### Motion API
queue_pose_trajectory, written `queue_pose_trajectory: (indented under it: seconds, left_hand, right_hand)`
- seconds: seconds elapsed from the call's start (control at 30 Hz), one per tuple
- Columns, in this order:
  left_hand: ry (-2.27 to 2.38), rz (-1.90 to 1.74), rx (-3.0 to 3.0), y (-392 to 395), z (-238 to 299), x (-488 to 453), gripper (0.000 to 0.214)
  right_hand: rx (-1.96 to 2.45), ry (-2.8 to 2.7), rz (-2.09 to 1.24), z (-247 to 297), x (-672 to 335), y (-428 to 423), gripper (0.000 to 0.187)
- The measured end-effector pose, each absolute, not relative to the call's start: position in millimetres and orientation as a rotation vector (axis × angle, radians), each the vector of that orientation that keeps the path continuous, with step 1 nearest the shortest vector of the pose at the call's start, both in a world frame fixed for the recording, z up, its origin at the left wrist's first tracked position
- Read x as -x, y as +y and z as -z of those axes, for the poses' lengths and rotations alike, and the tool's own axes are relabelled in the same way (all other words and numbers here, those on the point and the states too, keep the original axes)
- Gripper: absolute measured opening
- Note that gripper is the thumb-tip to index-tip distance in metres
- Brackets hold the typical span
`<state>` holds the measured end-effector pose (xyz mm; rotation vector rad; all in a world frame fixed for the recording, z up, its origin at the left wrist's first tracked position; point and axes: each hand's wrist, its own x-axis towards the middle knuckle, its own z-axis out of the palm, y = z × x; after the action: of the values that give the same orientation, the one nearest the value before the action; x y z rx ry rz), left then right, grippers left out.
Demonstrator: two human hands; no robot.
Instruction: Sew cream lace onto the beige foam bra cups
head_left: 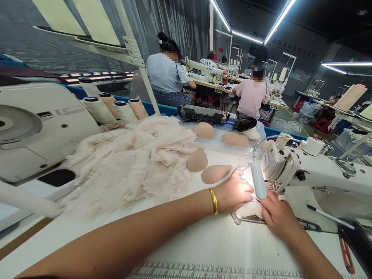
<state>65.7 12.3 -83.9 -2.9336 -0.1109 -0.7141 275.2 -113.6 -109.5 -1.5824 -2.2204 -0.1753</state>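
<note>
A white fabric piece (248, 210) with a darker lower edge lies under the sewing machine's (328, 164) head. My left hand (235, 192), a gold bangle at its wrist, presses on the piece's left side with bent fingers. On the piece's right edge, my right hand (277, 215) has its fingers closed, close to the needle area. A small grey-blue lamp (258, 181) lights the spot between both hands and hides the needle. Two beige moulded cups (216, 174) lie just beyond my left hand.
A heap of cream lace fabric (139, 162) covers the table's left. Behind it are thread cones (97, 110) and a clear plastic bin (221, 145) with more cups. Right of the machine base lies a pen (329, 216). A ruler strip (215, 269) runs along the front. Two people sit sewing farther back.
</note>
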Motion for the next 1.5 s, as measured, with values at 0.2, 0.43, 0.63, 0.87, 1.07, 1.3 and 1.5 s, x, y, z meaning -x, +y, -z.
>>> queue_pose_trajectory:
  seconds: [0.2,0.43,0.63,0.87,1.07,1.3,1.5]
  left_hand:
    - [-0.118,0.647,3.046,28.2,85.0,-67.7,0.016]
    - [-0.245,0.633,2.979,20.5,95.4,-69.2,0.008]
    - [-0.336,0.715,2.884,12.1,112.6,-72.9,0.010]
    - [-0.531,0.633,3.048,7.1,101.4,-72.0,0.013]
    - [-0.922,0.780,3.303,17.4,88.0,-65.9,0.013]
    - [-1.566,1.262,3.390,44.7,84.7,-60.5,0.012]
    - [-1.880,1.537,3.446,49.9,74.0,-54.4,0.012]
  right_hand:
    - [1.567,-2.201,0.196,112.0,-275.8,-111.9,0.030]
    - [1.547,-2.194,0.202,115.7,-281.1,-113.9,0.028]
    - [1.491,-2.185,0.230,110.9,-279.1,-114.0,0.028]
    - [1.465,-2.184,0.309,107.5,-277.7,-113.0,0.028]
    - [1.484,-2.172,0.252,109.2,-278.0,-113.0,0.028]
    - [1.497,-2.157,0.183,114.8,-279.4,-111.5,0.029]
    - [1.476,-2.150,0.178,121.6,-281.8,-108.9,0.030]
